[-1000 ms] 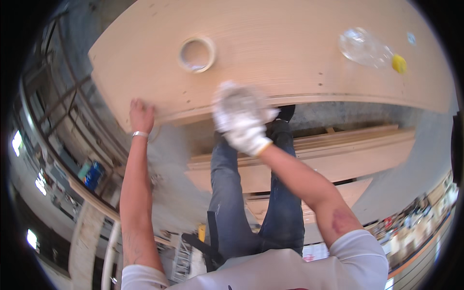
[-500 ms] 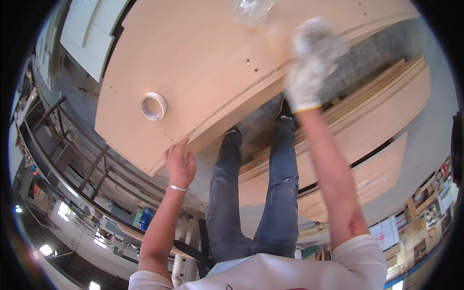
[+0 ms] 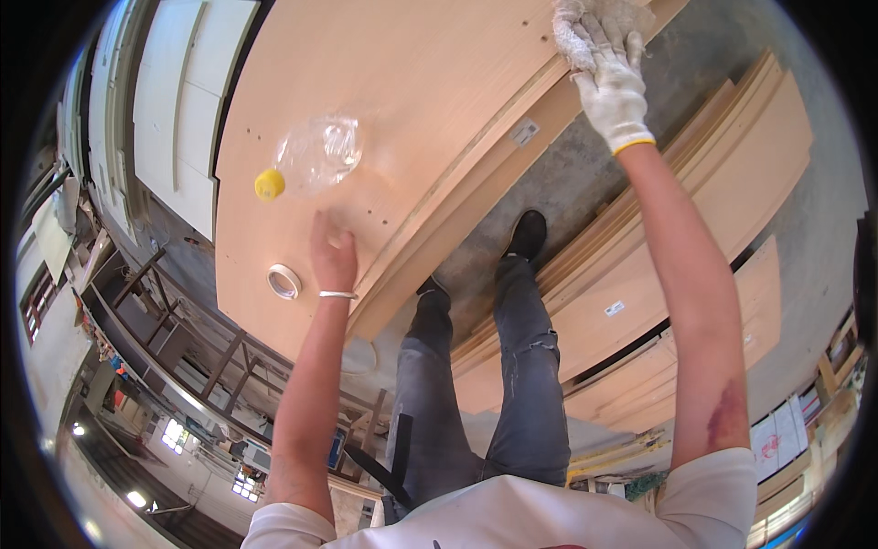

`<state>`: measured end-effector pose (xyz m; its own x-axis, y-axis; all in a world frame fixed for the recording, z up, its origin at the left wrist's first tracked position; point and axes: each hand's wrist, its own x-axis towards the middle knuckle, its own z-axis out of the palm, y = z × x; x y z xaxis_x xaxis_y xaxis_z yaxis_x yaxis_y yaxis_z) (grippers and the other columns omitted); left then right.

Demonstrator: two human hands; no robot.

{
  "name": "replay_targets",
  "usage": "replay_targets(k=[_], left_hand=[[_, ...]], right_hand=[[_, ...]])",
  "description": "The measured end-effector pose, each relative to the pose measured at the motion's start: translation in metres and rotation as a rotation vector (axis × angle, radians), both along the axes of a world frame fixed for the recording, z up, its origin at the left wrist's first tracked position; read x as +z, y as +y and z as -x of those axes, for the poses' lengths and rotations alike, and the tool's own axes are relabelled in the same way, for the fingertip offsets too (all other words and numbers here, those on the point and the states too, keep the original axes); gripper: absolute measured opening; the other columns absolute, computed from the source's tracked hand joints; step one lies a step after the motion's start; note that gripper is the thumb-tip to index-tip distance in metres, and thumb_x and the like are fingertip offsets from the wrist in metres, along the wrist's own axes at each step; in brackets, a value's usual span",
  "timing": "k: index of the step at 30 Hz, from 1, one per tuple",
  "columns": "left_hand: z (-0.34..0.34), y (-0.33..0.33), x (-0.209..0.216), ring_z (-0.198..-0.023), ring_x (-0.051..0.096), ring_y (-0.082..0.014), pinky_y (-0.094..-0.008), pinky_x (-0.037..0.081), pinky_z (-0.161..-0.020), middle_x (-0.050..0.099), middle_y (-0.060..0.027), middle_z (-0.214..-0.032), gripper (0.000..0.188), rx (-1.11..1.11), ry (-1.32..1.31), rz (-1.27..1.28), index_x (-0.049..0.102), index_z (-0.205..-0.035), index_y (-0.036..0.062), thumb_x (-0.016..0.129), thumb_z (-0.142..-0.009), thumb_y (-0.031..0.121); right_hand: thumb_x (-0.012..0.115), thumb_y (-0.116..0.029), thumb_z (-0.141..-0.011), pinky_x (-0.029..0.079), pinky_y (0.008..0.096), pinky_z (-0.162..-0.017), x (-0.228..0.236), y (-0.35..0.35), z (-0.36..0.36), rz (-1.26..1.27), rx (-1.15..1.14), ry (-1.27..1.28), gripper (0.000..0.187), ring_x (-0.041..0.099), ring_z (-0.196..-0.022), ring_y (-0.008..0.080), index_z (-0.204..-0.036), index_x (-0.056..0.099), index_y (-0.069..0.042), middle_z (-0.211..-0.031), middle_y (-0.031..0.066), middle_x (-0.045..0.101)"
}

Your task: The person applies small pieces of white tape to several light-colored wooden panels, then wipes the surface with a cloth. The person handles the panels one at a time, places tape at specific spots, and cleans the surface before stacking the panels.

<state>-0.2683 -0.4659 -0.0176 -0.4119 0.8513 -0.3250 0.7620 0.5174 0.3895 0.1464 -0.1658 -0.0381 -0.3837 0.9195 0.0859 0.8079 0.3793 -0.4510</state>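
A large light-wood panel [image 3: 439, 119] lies in front of me, its long edge running toward the upper right. My right hand [image 3: 615, 91], in a white knitted glove, rests with fingers spread on a white cloth [image 3: 572, 35] at the far part of that edge. Bare and a little blurred, my left hand [image 3: 333, 256] is over the near part of the panel, thumb apart and nothing seen in it. Beside it is a roll of tape [image 3: 284, 282]. Beyond lies a clear plastic bottle [image 3: 320, 151] with a yellow cap [image 3: 269, 184].
On the floor to the right lie stacked wood panels [image 3: 677, 247]. White boards [image 3: 187, 101] stand at the far left, and a dark metal frame [image 3: 197, 352] is on the left. My shoe [image 3: 528, 233] is close to the panel's side.
My right hand has slid farther along the edge with the cloth. My left hand has moved off the near edge onto the panel. The whole bottle has come into view.
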Motion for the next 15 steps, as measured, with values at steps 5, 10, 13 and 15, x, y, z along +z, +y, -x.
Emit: replay_targets(k=[5, 10, 13, 15], left_hand=[[-0.031, 0.007, -0.013, -0.151, 0.036, -0.0491, -0.0504, 0.03, -0.126, 0.044, -0.0358, -0.157, 0.071, -0.112, 0.25, 0.131, 0.049, -0.151, -0.0027, 0.078, -0.091, 0.021], [-0.006, 0.022, 0.018, -0.15, 0.041, -0.0444, -0.0492, 0.032, -0.125, 0.047, -0.0329, -0.155, 0.075, 0.05, -0.102, 0.265, 0.045, -0.15, -0.0066, 0.081, -0.093, 0.026], [0.012, 0.034, 0.024, -0.155, 0.038, -0.0351, -0.0408, 0.032, -0.125, 0.037, -0.0311, -0.164, 0.083, 0.495, -0.572, 0.066, 0.035, -0.155, -0.0094, 0.082, -0.093, 0.018], [0.006, 0.038, 0.015, -0.154, 0.04, -0.0368, -0.0421, 0.031, -0.126, 0.044, -0.0273, -0.162, 0.087, 0.405, -0.526, 0.069, 0.032, -0.158, -0.0069, 0.083, -0.093, 0.019]], right_hand=[[0.053, -0.033, -0.1, 0.009, 0.0742, -0.125, 0.025, -0.107, 0.089, 0.235, 0.235, -0.259, 0.064, 0.039, -0.151, 0.0466, -0.156, 0.047, -0.002, -0.157, 0.0314, 0.048], [0.048, -0.024, -0.103, 0.024, 0.0517, -0.13, 0.007, -0.173, 0.111, 0.45, 0.611, 0.277, 0.059, 0.041, -0.154, 0.0257, -0.161, 0.045, -0.012, -0.166, 0.0029, 0.047], [0.044, -0.023, -0.103, 0.023, 0.05, -0.131, -0.012, -0.101, 0.039, 0.578, 0.368, 0.151, 0.055, 0.042, -0.153, 0.0195, -0.158, 0.049, -0.02, -0.164, 0.0037, 0.049], [0.049, -0.02, -0.1, 0.017, 0.0515, -0.133, -0.016, -0.023, -0.012, -0.041, 0.268, -0.167, 0.055, 0.045, -0.151, 0.0211, -0.153, 0.055, -0.03, -0.157, 0.0055, 0.058]])
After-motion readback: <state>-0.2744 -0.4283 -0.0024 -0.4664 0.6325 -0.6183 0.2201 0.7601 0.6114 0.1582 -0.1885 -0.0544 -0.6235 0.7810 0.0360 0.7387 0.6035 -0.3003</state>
